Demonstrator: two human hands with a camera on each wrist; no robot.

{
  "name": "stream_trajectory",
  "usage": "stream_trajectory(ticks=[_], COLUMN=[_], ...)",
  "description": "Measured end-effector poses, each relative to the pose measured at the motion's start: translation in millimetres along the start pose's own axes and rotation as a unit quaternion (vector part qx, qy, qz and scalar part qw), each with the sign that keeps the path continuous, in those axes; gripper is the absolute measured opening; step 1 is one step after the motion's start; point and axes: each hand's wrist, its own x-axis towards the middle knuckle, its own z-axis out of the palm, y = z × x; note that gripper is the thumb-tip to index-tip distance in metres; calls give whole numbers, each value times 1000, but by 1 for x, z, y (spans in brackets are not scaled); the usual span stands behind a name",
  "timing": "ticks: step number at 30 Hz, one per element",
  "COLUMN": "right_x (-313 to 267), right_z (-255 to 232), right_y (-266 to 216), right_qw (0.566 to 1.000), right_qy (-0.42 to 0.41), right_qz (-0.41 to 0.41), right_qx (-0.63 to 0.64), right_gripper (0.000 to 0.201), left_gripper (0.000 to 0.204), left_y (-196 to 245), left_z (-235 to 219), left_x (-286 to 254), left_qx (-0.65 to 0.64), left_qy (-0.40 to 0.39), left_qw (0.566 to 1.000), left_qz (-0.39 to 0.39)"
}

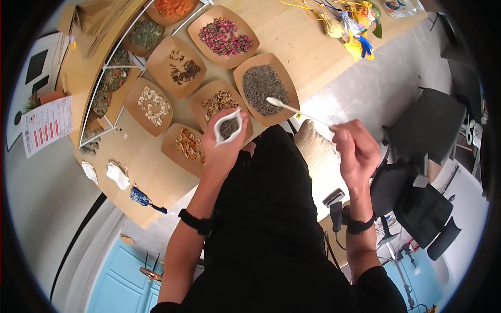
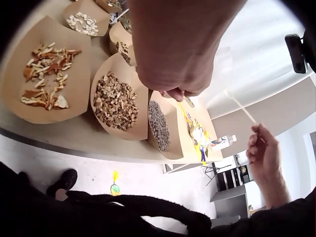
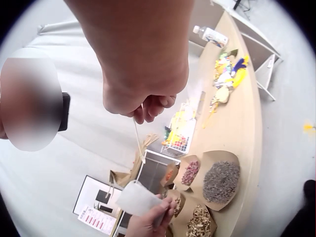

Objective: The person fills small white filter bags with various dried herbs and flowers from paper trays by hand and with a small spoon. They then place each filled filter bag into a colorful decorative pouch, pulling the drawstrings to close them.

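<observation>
In the head view my left hand (image 1: 223, 156) holds a small white pouch (image 1: 218, 136) with its mouth spread, and dark grey-brown bits show inside. The right wrist view shows the pouch's pale flat side (image 3: 137, 198) above those fingers. Between the thumb and fingers of my right hand (image 1: 359, 152) is the thin handle of a long pale spoon (image 1: 298, 110). In the head view its bowl overlaps the heap of grey dried buds (image 1: 261, 83) in a brown paper tray (image 1: 293, 96); in the left wrist view the spoon (image 2: 242, 106) is raised in the air.
Other paper trays hold rosebuds (image 1: 224, 37), dark cloves (image 1: 182, 70), white slices (image 1: 153, 104), brown chunks (image 1: 216, 103) and orange peel (image 1: 189, 145). A white wire rack (image 1: 107, 67) stands behind. Tasselled sachets (image 1: 355, 26) lie at the far end. A blue pouch (image 1: 140, 196) lies near the left corner.
</observation>
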Motion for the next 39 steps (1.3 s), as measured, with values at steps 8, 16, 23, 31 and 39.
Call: stream_trajectory(ticks=[8,16,23,31,39], right_x=[-8,-12,-12,-9,1], right_z=[32,60,65,54,34], right_y=[83,111,117,114,78], right_qw=[957,938,888,878,889], right_qy=[9,-30,-17,-4,9], right_qz=[290,338,398,403,377], right_qx=[-8,74,231,260,261], right_gripper=[25,28,26,26,26], left_gripper=[26,27,39,35,38], left_y=[-33,-36,-44,-35,-31], left_z=[-16,-16,-23,-22,-8], left_x=[6,4,6,10,24], left_qx=[122,118,128,188,221], left_qy=[-17,-40,-53,-63,-74], left_qw=[989,991,990,980,971], left_qz=[79,43,39,32,52])
